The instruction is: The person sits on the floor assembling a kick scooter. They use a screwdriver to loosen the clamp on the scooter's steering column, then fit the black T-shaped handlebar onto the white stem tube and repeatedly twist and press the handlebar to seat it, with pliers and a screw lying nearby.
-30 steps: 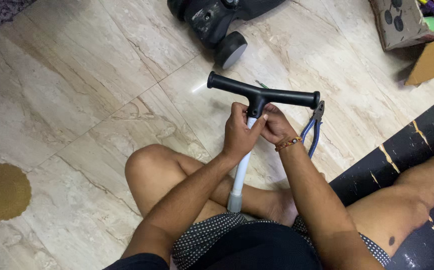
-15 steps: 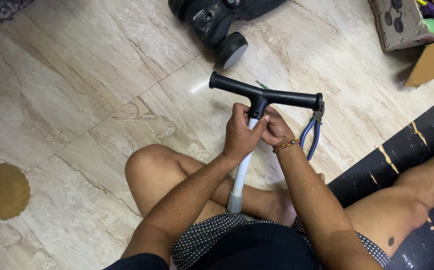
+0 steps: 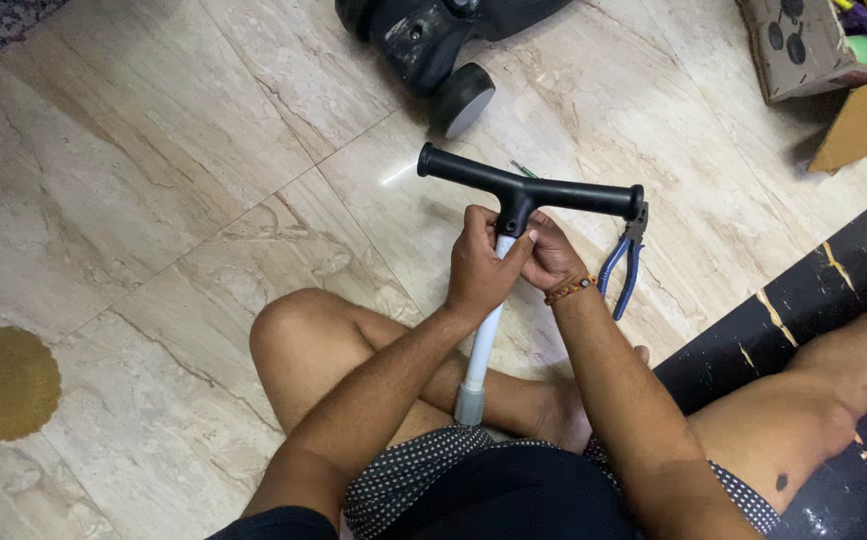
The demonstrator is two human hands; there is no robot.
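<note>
I am looking down at the floor from far away; my left hand [image 3: 481, 268] is wrapping its fingers tight around the white tube [image 3: 483, 340], just under the black T-handle [image 3: 531, 190]; the tube is running long, from my lap up to the handle; my right hand [image 3: 551, 258] is pinching the same joint from the other side, touching the left; blue pliers [image 3: 622, 268] are lying near; a cardboard box [image 3: 822, 45] is holding toys.

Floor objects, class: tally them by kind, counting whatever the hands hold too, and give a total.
T-handle on white tube: 1
Blue-handled pliers: 1
Black wheeled toy: 1
Cardboard boxes: 2
Round brown mat: 1
Total: 6
</note>
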